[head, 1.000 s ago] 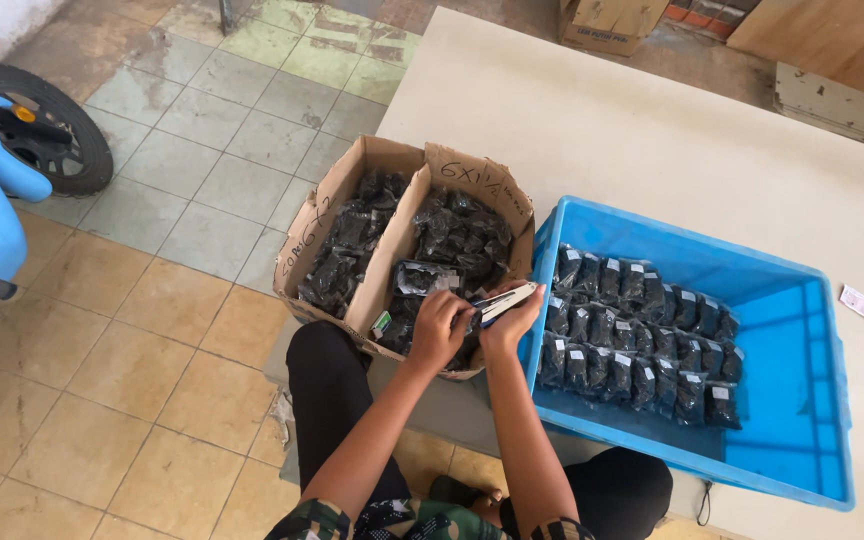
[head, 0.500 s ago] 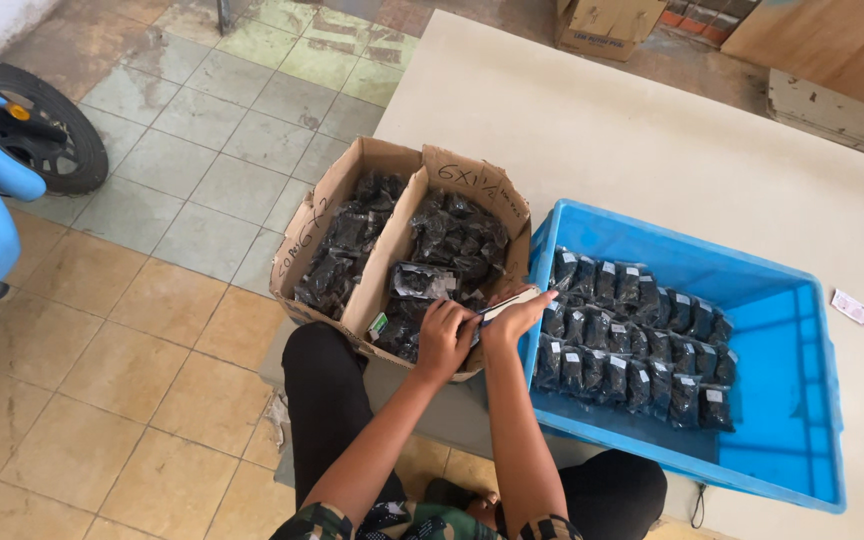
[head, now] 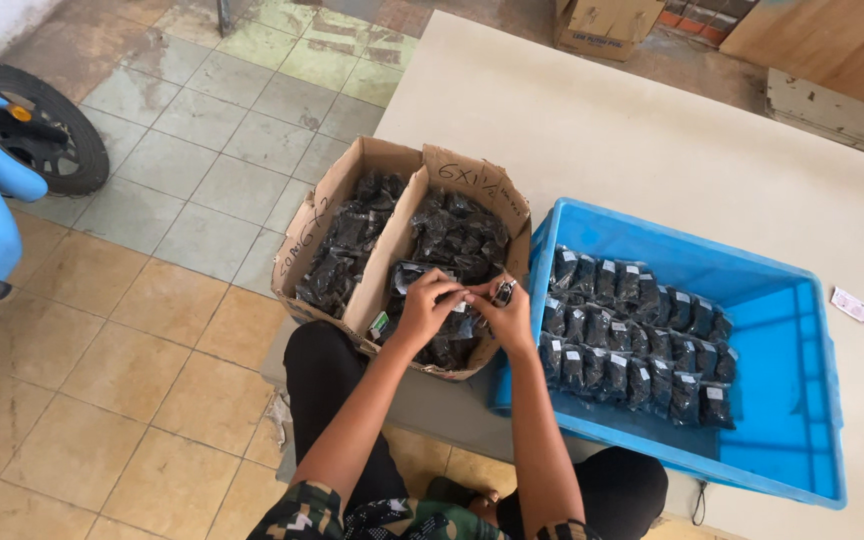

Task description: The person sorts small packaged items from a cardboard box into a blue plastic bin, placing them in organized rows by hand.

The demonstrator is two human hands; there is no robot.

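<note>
A small bag [head: 464, 300] of dark bits sits between the two hands, just above the near end of the box [head: 407, 170]. The left hand [head: 428, 308] has its fingers curled and pinches the bag from one side. The right hand [head: 505, 316] pinches it from the other side, and something small and shiny [head: 504, 292] shows at its fingers. The fingertips of both hands meet over the bag.

The box is brown card, split into two parts, and both parts are full of the same dark bags. It stands at the edge of the table [head: 652, 130], over the person's lap. Just beside it is a blue tub [head: 782, 300]. Neat rows of bags [head: 632, 330] lie in the tub's near left part. A small white slip [head: 850, 304] lies on the table past the tub. A blue cart with a black wheel [head: 47, 125] stands on the tile floor.
</note>
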